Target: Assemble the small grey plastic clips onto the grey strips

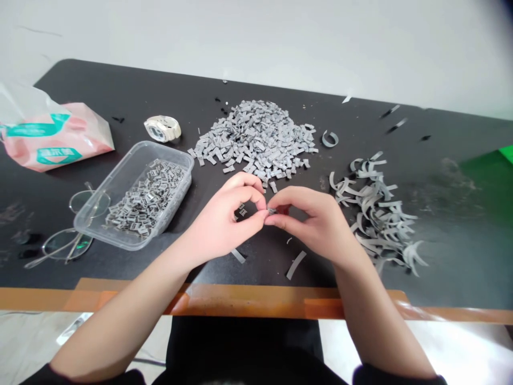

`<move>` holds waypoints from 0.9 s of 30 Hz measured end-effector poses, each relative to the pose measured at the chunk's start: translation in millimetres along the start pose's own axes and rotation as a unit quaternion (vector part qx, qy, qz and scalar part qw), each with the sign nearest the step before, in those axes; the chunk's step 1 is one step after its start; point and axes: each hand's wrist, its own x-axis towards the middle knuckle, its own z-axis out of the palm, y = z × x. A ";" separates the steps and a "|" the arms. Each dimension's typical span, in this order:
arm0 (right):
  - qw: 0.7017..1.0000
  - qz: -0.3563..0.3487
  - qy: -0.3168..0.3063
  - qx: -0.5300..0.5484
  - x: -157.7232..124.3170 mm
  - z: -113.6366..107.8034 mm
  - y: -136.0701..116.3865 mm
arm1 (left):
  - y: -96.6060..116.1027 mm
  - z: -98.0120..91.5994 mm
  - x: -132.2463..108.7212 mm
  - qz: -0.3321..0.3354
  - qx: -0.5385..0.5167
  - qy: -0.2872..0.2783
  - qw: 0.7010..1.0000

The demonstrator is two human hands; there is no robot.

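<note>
My left hand (pixel 236 211) and my right hand (pixel 304 216) meet over the middle of the table, thumb and forefinger of each pinched together. Between the fingertips is a small grey metal piece (pixel 271 210), mostly covered by the fingers. A few small metal buckles (pixel 242 209) lie on the table behind my left hand. Just beyond both hands rises a heap of small grey folded strap pieces (pixel 256 136). Short grey strips (pixel 296 265) lie on the table below my hands.
A clear plastic tub (pixel 90 227) of small metal buckles stands at left, beside eyeglasses (pixel 60 243). Behind it are a white wristwatch (pixel 162 128) and a pink tissue pack (pixel 80 133). Curled grey strips (pixel 377 208) lie in a pile at right. Orange-brown tape (pixel 256 299) lines the front edge.
</note>
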 end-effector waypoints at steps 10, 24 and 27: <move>0.986 -0.111 0.106 -0.067 -0.6 12.1 -4.5 | 1.1 -0.5 -1.6 -0.049 -0.216 0.016 0.975; 0.985 -0.080 0.141 -0.066 -2.7 11.4 -4.2 | -1.4 3.9 -4.3 0.038 -0.133 0.057 0.989; 0.984 -0.070 0.145 -0.073 -3.5 12.9 -3.6 | 2.2 4.1 -3.3 0.026 -0.097 0.077 0.992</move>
